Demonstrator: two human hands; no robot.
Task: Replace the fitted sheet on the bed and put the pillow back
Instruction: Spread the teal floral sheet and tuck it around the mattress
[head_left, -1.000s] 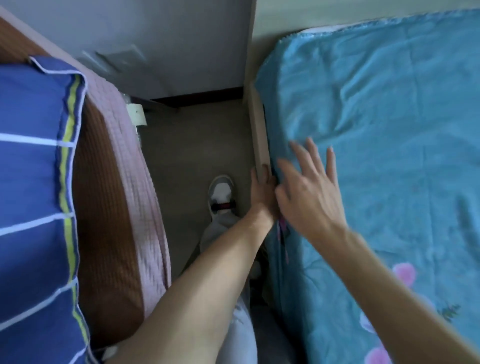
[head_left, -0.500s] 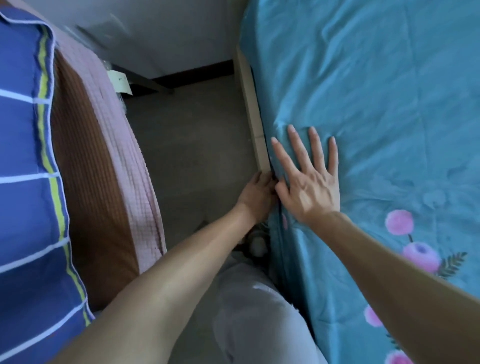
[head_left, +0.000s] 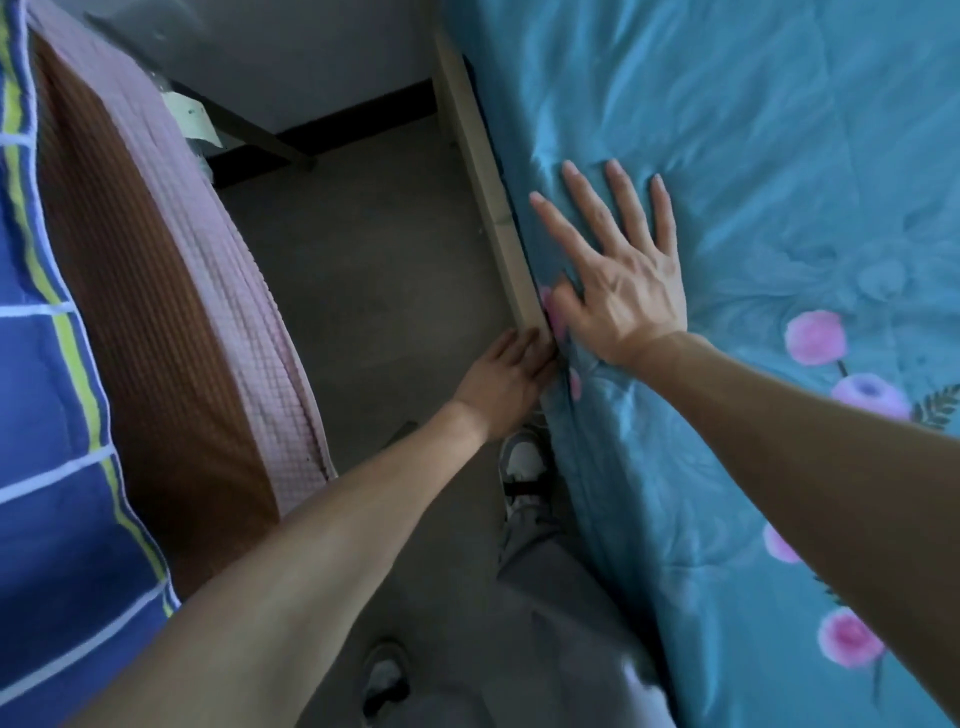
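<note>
A teal fitted sheet (head_left: 779, 182) with pink and purple flowers covers the bed on the right. My right hand (head_left: 618, 265) lies flat on it near the bed's left edge, fingers straight and spread. Below it, my left hand (head_left: 506, 382) reaches to the side of the bed at the pale wooden bed rail (head_left: 485, 176); its fingertips disappear between the rail and the sheet's hanging edge, so its grip is hidden. No pillow can be told apart for certain.
On the left stands another bed with a pink quilted cover (head_left: 223, 270), a brown mat (head_left: 150, 322) and blue striped bedding (head_left: 47, 415). A narrow strip of grey floor (head_left: 374, 270) runs between the beds, with my legs and shoes (head_left: 524, 462) in it.
The view has swung down along the bed, and the headboard end is out of sight. My right hand has slid further onto the sheet and spread flat. My left hand stays at the rail.
</note>
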